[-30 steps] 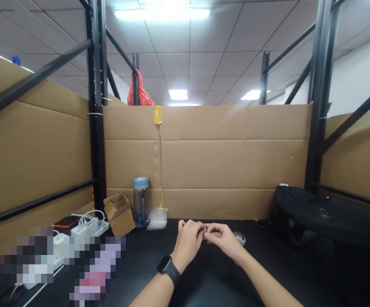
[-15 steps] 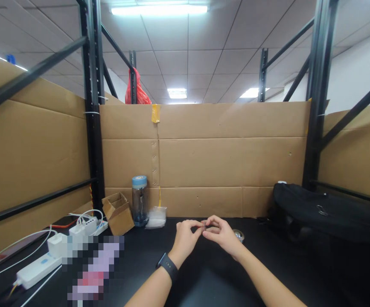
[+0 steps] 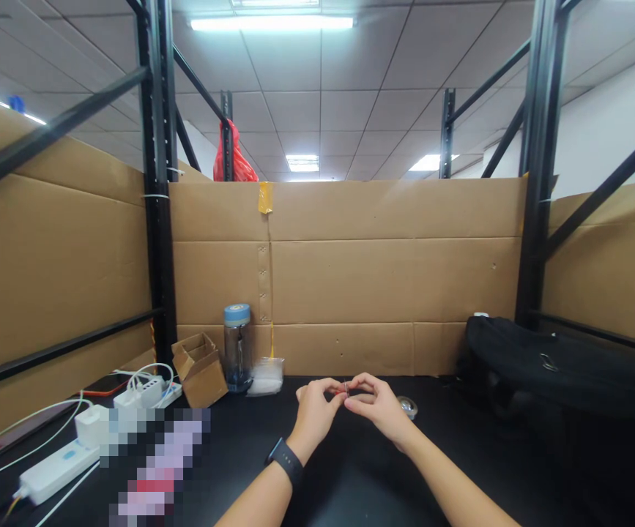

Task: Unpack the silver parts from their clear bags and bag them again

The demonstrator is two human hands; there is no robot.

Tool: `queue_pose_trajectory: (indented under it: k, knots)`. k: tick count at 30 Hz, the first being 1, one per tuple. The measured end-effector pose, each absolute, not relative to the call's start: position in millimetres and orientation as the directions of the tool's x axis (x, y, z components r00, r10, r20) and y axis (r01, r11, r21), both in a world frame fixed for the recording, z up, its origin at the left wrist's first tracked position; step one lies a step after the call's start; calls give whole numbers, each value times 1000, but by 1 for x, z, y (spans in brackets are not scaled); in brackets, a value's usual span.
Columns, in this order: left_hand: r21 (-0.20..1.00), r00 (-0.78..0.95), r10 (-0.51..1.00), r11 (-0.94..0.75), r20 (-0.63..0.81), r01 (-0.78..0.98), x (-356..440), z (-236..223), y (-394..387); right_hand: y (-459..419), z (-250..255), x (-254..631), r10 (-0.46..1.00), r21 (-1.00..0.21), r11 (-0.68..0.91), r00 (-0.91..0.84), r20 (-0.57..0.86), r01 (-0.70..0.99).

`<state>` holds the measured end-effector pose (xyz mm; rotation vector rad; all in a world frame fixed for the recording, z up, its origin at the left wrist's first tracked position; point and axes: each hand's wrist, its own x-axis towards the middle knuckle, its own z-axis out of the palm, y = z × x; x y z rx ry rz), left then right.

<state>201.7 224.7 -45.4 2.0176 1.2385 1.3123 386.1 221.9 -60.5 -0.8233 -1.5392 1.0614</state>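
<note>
Above the black tabletop [image 3: 366, 468], my left hand [image 3: 317, 410] and my right hand [image 3: 377, 406] meet fingertip to fingertip. Between them is a small, thin, shiny piece [image 3: 346, 388], standing about upright; it is too small to name. The left thumb and forefinger pinch at its left side, where a reddish spot shows. The right thumb and fingers close on it from the right. A dark watch [image 3: 285, 461] circles the left wrist. Just behind the right hand lies a small round, shiny, glass-like item [image 3: 408, 407], partly hidden by that hand.
At the back left stand an opened cardboard box [image 3: 201, 369], a blue-lidded bottle [image 3: 238, 348] and a clear plastic packet [image 3: 266, 377]. White power strips [image 3: 58, 468] with cables run along the left. A black bag [image 3: 542, 380] fills the right side. Cardboard walls [image 3: 344, 278] enclose the table.
The view has shifted slightly, so the scene sits a little further left and lower. Both hands keep their pinch on the small piece, with only a slight shift of the fingers.
</note>
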Motion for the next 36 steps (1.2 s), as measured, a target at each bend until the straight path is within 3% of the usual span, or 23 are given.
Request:
queue_pose_trajectory:
  k: [7,14,17,20,25,31,36]
  knots:
    - [682,142,844,-507,517,527,202,-51,226,222,-60,384,906,-932,362,-224,360,-34]
    - [499,212,756,-588,619,637,203,-51,220,223,-62,382,931,-953,303,-216,295,1]
    - [502,198,760,-577,619,645,202,-49,221,223,-60,384,938,-963,267,-221,267,-33]
    - [524,177,773,-560,610,641,202,-50,223,223,-57,387,932,-951,306,-214,292,35]
    - [528,190,776,-564,602,635,205,-55,222,224,-58,390,899,-897,414,-225,376,154]
    - [534,216,784,-568,582,626,207,-60,222,228,-63,394,890,-851,443,-250,380,284]
    - [594,249,784,-601,569,534,203,-57,223,224,-61,396,778,-626,627,-342,527,464]
